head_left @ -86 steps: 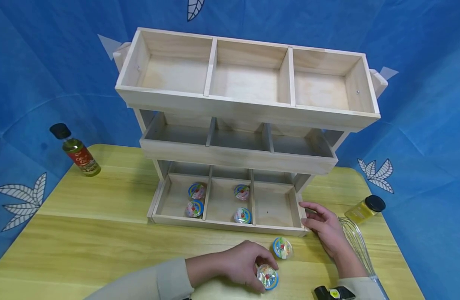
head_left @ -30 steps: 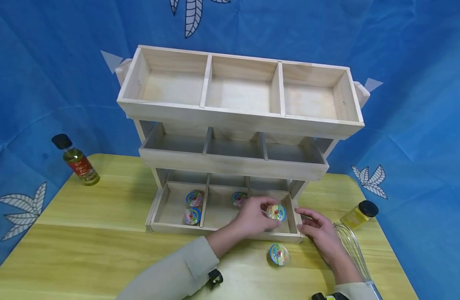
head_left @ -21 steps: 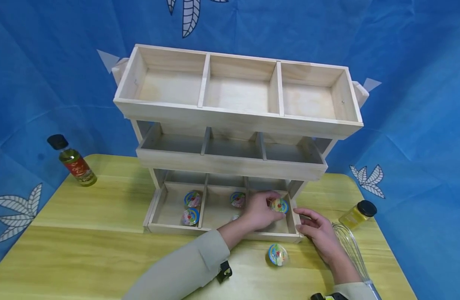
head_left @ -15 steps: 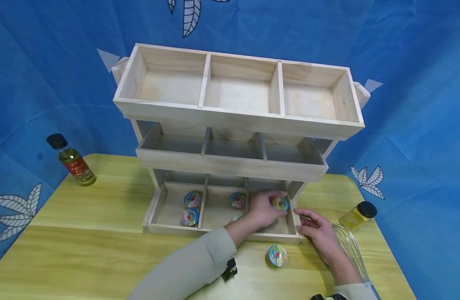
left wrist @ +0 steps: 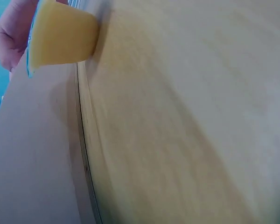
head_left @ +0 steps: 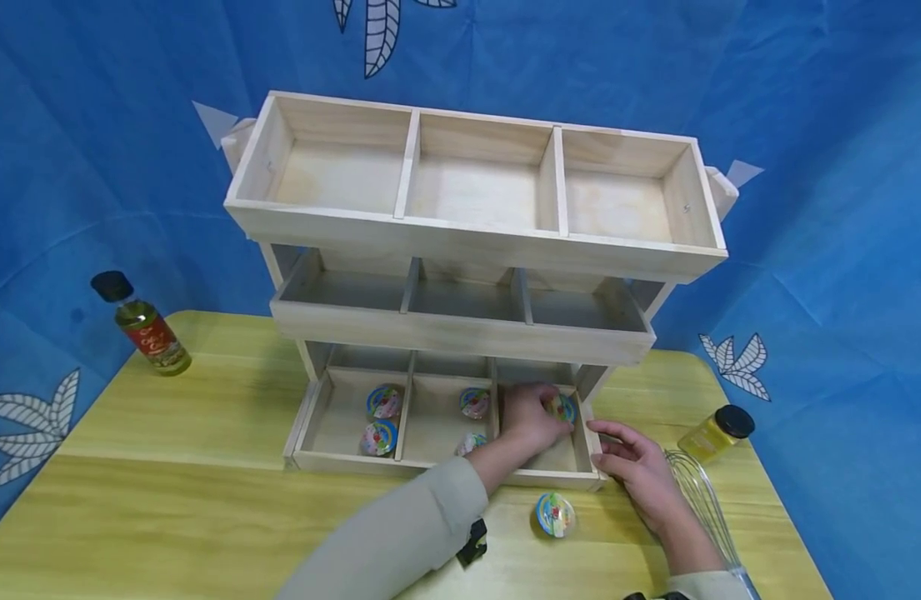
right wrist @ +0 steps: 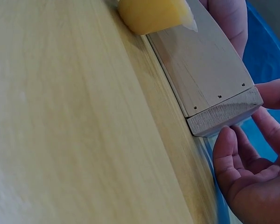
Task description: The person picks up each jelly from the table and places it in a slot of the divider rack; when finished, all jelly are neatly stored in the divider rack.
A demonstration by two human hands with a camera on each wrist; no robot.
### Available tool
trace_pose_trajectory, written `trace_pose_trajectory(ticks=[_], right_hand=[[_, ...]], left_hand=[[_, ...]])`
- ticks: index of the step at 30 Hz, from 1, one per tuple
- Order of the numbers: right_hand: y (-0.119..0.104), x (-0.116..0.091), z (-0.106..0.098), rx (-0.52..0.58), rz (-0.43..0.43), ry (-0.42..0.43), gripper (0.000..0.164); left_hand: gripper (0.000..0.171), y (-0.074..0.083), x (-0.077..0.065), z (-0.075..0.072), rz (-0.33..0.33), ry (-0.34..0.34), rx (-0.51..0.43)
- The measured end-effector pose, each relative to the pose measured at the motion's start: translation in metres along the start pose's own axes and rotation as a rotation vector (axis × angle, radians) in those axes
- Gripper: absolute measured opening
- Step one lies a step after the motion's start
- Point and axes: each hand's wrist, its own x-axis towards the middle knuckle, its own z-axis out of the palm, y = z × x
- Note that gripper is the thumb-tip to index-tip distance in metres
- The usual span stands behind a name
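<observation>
My left hand point(head_left: 533, 417) reaches into the right compartment of the bottom tier of a wooden rack point(head_left: 460, 321). Its fingers pinch a jelly cup point(head_left: 565, 407) with a blue-rimmed lid, partly hidden by the hand. My right hand point(head_left: 640, 475) touches the right end of that tier with its fingertips; the right wrist view shows fingers against the board's corner point(right wrist: 226, 112). Another jelly cup point(head_left: 555, 515), yellow in the left wrist view, lies on its side on the table before the rack. Two jelly cups sit in the left compartment, two in the middle; my left arm partly covers one.
A whisk point(head_left: 703, 500) and a yellow jar with a black lid point(head_left: 715, 433) are to the right of my right hand. An oil bottle point(head_left: 148, 329) stands at the table's left. Blue cloth point(head_left: 92, 150) hangs behind the rack, whose upper tiers overhang the bottom one.
My left hand has picked a jelly cup up from the table, carried it into the bottom right compartment and moved slightly deeper. The right hand has stayed at the tier's end.
</observation>
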Motion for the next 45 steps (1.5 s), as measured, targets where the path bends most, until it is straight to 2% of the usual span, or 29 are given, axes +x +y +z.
trace_pose_trajectory(ticks=[4,16,22,27,33,37,42,45], right_hand=[[-0.001,0.000,0.001,0.000,-0.001,-0.002,0.047],[-0.001,0.001,0.002,0.011,0.004,0.000,0.046],[-0.001,0.002,0.003,0.011,0.000,-0.008,0.046],[0.001,0.003,0.003,0.019,-0.016,-0.017,0.046],[0.003,0.002,0.003,0.034,-0.020,-0.024,0.046],[0.003,0.002,0.002,0.036,-0.024,-0.023,0.047],[0.004,0.001,0.000,0.025,-0.026,-0.013,0.046],[0.004,0.000,-0.001,0.031,-0.026,-0.011,0.045]], left_hand=[[0.050,-0.001,0.000,0.001,-0.001,-0.004,0.015],[0.048,-0.001,-0.002,0.001,0.029,0.048,0.122],[0.052,0.001,-0.006,-0.003,0.037,0.037,0.158],[0.056,0.001,-0.009,-0.006,0.090,0.019,0.205],[0.061,0.009,-0.017,-0.016,0.089,-0.023,0.236],[0.058,0.017,-0.028,-0.024,0.158,-0.036,0.243],[0.052,0.025,-0.047,-0.034,0.301,-0.049,0.244],[0.052,0.028,-0.058,-0.041,0.372,-0.092,0.222]])
